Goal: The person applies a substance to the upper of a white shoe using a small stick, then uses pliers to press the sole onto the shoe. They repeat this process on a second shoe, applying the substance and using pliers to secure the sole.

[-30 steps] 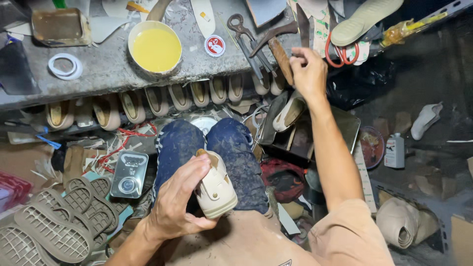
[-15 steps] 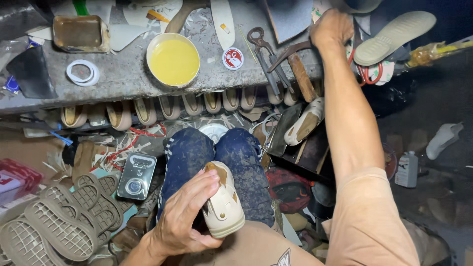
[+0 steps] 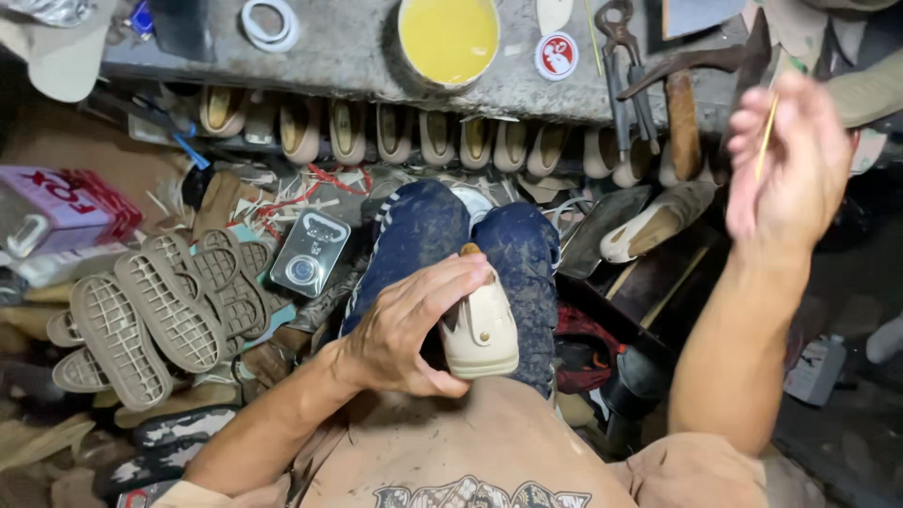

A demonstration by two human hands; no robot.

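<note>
My left hand grips a small cream shoe resting on my lap, over my dark blue jeans. My right hand is raised at the right, blurred by motion, pinching a thin yellow stick between its fingers. On the grey workbench straight ahead sits a round tin of yellow glue, with pincers and a hammer to its right.
A row of shoe uppers hangs under the bench edge. Tan rubber soles lie piled at the left beside a small silver device and a pink box. A cream shoe and dark clutter lie at the right.
My right hand has come back from the far bench toward me, now holding a thin stick. The view has tilted down and closer. The left hand still holds the shoe.
</note>
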